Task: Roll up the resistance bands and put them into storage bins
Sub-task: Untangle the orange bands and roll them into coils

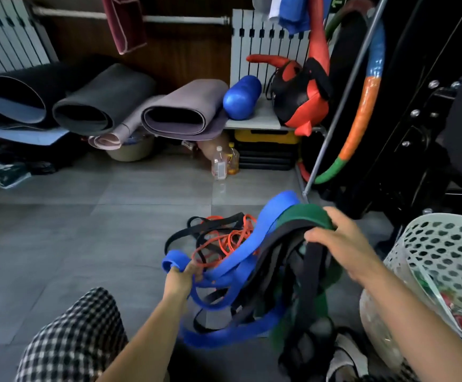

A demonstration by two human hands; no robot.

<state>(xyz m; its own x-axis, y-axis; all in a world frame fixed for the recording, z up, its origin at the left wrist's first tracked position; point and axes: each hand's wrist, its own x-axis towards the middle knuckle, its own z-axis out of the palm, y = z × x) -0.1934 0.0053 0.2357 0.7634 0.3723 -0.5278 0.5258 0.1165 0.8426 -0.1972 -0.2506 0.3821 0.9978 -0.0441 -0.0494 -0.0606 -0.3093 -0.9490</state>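
Observation:
A tangle of resistance bands hangs between my hands above the grey floor. My right hand (pixel 342 244) grips a bunch of green bands (pixel 307 213) and black bands (pixel 312 271) from above, lifted at mid right. My left hand (pixel 185 274) pinches the rolled end of a wide blue band (pixel 240 252), which loops up toward my right hand. Thin orange bands (pixel 224 238) and more black ones lie on the floor behind. A white perforated plastic bin (pixel 444 244) stands at the right, close to my right arm.
Rolled yoga mats (pixel 103 103) lie along the back wall beside a blue foam roller (pixel 242 96) and a red and black bag (pixel 301 92). Two bottles (pixel 220 164) stand on the floor. A black machine frame and a striped hoop (pixel 362 111) fill the right.

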